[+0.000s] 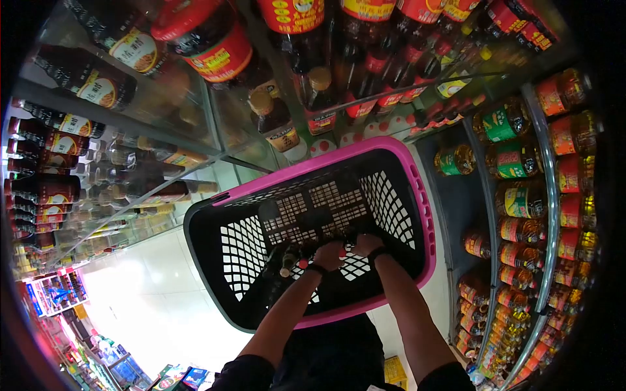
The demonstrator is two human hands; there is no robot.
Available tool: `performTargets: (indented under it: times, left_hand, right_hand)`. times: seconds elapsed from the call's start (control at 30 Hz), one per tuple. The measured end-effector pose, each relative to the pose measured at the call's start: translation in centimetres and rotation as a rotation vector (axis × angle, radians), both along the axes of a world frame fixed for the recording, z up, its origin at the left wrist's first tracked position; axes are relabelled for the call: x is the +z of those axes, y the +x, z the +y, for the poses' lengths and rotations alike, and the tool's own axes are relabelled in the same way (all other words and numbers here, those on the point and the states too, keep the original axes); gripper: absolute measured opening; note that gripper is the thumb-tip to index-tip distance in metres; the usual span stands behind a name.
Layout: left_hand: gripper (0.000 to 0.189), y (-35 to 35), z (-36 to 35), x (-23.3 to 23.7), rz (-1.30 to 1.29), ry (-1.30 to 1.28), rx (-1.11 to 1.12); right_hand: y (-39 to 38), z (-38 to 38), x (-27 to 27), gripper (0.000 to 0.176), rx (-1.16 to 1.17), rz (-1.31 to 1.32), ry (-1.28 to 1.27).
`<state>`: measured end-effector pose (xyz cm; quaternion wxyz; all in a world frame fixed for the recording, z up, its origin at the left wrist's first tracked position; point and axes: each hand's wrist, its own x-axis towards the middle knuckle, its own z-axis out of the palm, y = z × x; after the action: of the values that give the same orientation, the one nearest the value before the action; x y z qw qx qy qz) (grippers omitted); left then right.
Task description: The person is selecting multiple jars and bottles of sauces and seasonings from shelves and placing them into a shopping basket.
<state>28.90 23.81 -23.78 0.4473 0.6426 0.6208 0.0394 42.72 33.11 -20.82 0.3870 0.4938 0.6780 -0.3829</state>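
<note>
A black shopping basket with a pink rim (pixel 306 171) is in front of my body, its sides and bottom a white-showing lattice. Both my hands reach down inside it. My left hand (pixel 330 256) is closed around the top of a dark bottle, most of which my fingers hide. Close to its right, my right hand (pixel 368 244) is closed at another dark bottle (pixel 351 236), also partly hidden. Left of my left hand, several dark bottles stand in a row, one with a pale cap (pixel 286 268) and one with a red cap (pixel 303 264).
Glass shelves of dark sauce bottles (pixel 279 129) stand just beyond the basket and along the left. On the right, curved shelves with a metal rail (pixel 552 221) hold jugs of yellow oil (pixel 512 159). Pale floor tiles (pixel 153 277) show at left; a yellow box (pixel 394 371) lies near my feet.
</note>
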Motion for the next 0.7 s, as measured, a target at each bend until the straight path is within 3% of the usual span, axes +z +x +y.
performTargets:
  times: [0.1, 0.17, 0.2, 0.27, 0.3, 0.33, 0.4, 0.43, 0.47, 0.53, 0.6, 0.67, 0.7]
  left_hand:
    - [0.056, -1.3, 0.2, 2.1, -0.023, 0.034, 0.061]
    - [0.059, -2.7, 0.7, 5.5, -0.123, 0.006, 0.194]
    - [0.059, -3.4, 0.5, 6.0, -0.119, 0.021, 0.196]
    - [0.054, -5.0, 0.2, 7.0, -0.161, 0.051, 0.301]
    - [0.046, -5.9, 0.3, 7.9, -0.212, -0.11, 0.31]
    - [0.046, -6.7, 0.4, 8.9, -0.206, -0.083, 0.316]
    - [0.048, -7.9, -0.5, 10.8, -0.119, -0.084, 0.414]
    - [0.05, -8.7, -0.9, 10.5, -0.083, -0.058, 0.396]
    - [0.048, -9.5, -2.9, 6.0, -0.263, 0.164, 0.436]
    - [0.038, -9.3, -3.5, 3.1, -0.398, 0.173, 0.811]
    - [0.033, -10.8, -3.7, 3.5, -0.493, 0.22, 0.763]
    - [0.028, -11.6, -3.8, 6.9, -0.633, 0.28, 0.836]
    - [0.026, -11.8, -3.5, 5.5, -0.651, 0.41, 0.975]
  right_hand:
    - [1.3, -0.6, -1.0, 0.041, -0.159, 0.087, 0.112]
    - [2.6, 0.2, -1.6, 0.038, 0.24, 0.294, 0.236]
    - [3.0, 0.6, -1.2, 0.038, 0.245, 0.299, 0.25]
    - [3.7, 2.1, -0.4, 0.037, 0.068, 0.327, 0.345]
    - [5.5, 1.6, -3.7, 0.034, -0.115, 0.513, 0.495]
    - [5.7, 2.4, -2.8, 0.026, -0.141, 0.542, 0.502]
    - [6.8, 3.1, -4.7, 0.017, -0.74, 0.538, 0.236]
    - [6.4, 3.6, -2.8, 0.016, -0.474, 0.507, 0.388]
    - [5.8, 3.8, -0.9, 0.018, -0.21, 0.467, 0.54]
    - [5.7, 3.8, -0.5, 0.024, -0.114, 0.628, 0.698]
    - [2.9, 3.2, 3.1, 0.02, -0.133, 0.548, 0.609]
    - [-0.4, 1.1, 9.6, 0.013, -0.815, 0.8, 0.364]
    - [-2.1, 0.8, 9.8, 0.011, -0.582, 0.876, 0.513]
